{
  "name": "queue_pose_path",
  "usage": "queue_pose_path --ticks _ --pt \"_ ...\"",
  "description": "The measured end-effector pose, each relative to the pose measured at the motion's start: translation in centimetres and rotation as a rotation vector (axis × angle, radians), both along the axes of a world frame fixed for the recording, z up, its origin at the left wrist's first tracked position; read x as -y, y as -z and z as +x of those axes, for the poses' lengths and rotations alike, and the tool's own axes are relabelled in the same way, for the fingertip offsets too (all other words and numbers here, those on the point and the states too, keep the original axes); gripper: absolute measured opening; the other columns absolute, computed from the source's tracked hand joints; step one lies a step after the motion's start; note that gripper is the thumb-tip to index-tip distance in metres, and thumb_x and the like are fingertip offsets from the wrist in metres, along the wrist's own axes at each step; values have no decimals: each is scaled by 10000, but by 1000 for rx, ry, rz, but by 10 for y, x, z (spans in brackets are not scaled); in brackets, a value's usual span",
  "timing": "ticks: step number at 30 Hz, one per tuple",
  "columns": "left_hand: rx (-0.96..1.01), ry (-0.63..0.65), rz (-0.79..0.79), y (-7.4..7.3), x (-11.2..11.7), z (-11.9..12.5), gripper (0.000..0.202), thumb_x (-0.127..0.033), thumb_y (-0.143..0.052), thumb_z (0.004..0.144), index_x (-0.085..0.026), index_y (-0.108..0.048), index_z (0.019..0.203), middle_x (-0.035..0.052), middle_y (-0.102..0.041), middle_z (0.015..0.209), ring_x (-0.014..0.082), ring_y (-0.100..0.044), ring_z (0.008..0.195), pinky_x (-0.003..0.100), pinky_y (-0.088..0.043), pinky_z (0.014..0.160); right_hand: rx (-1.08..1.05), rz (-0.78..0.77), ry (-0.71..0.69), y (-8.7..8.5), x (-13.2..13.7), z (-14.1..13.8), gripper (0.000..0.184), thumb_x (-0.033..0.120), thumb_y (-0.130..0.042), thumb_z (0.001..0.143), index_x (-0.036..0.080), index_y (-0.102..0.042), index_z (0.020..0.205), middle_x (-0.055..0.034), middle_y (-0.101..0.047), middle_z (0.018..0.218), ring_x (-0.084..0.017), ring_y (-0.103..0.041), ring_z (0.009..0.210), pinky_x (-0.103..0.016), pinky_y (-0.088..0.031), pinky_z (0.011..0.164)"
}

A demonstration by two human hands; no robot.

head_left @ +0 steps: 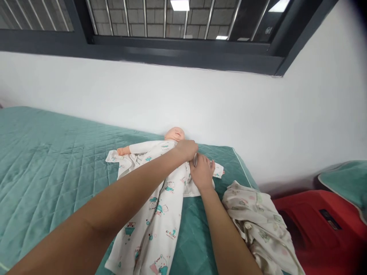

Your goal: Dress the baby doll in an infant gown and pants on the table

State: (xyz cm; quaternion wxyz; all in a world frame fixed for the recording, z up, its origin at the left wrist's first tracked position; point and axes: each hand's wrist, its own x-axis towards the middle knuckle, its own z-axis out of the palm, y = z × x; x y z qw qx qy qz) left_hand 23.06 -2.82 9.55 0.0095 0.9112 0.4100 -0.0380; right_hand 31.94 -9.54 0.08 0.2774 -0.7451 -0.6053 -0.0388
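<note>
A baby doll (175, 133) lies on its back, head toward the wall. White baby clothes (169, 198) printed with small bears are spread over and under its body. My left hand (187, 149) is curled closed at the doll's chest and shoulder, on the cloth there. Just below it, my right hand (202, 171) bends round the sleeve side of the garment, over the doll's arm. Its fingertips are partly hidden. A small greyish thing between the hands is too small to name. The doll's other arm (124, 151) stretches out to the left, its hand bare.
A green quilted bed cover (57, 168) lies beneath the doll, its edge to the right. Crumpled printed cloth (258, 217) rests beside my right forearm. Beyond it are a red plastic object (323, 225) and green fabric (346, 179). A white wall (129, 95) and barred window stand behind.
</note>
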Motion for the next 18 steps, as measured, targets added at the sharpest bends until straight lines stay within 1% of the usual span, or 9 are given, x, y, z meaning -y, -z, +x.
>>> queue_pose_path --ticks 2,5,7,10,13,15,18 --pt "16 -20 24 1 -1 1 342 -99 -526 847 -114 -672 1156 192 -644 1225 286 -676 1037 356 -552 826 20 2 6 1 1 0 320 319 -449 940 179 -561 1205 -139 -642 1262 -302 -492 1251 -499 -149 1140" --pt "11 -45 9 5 1 3 289 -143 -570 841 -129 -698 1099 184 -653 1198 290 -679 1019 360 -548 826 41 9 7 1 2 0 320 282 -467 916 173 -561 1203 -148 -643 1251 -314 -492 1245 -501 -157 1131" --pt "1 -63 -6 7 6 4 280 -167 -615 820 -139 -707 1084 181 -645 1217 300 -670 1035 378 -539 851 27 6 7 0 2 1 337 269 -489 892 171 -562 1207 -145 -652 1233 -314 -503 1233 -492 -175 1125" --pt "-2 -92 -7 8 16 5 344 -168 -620 830 -138 -677 1167 191 -624 1264 323 -626 1127 423 -498 931 -16 8 3 -2 1 3 334 251 -485 874 182 -575 1189 -133 -672 1190 -303 -530 1202 -467 -203 1115" --pt "-3 -107 -7 6 23 7 363 -186 -586 869 -123 -647 1222 204 -621 1283 335 -592 1182 458 -456 981 -58 25 -4 -3 1 6 344 244 -444 888 192 -569 1204 -125 -673 1199 -290 -542 1195 -461 -199 1119" --pt "-12 -113 -21 5 24 8 344 -205 -580 879 -121 -661 1203 203 -630 1280 337 -596 1176 469 -448 984 -81 25 -1 -3 1 7 353 261 -442 893 190 -561 1218 -125 -664 1225 -288 -537 1208 -462 -186 1127" --pt "-40 -117 -62 7 17 9 290 -221 -643 839 -135 -715 1106 187 -673 1224 324 -627 1127 450 -456 978 -93 8 -2 -4 1 7 380 301 -471 891 175 -546 1242 -135 -648 1258 -296 -519 1235 -462 -168 1137"
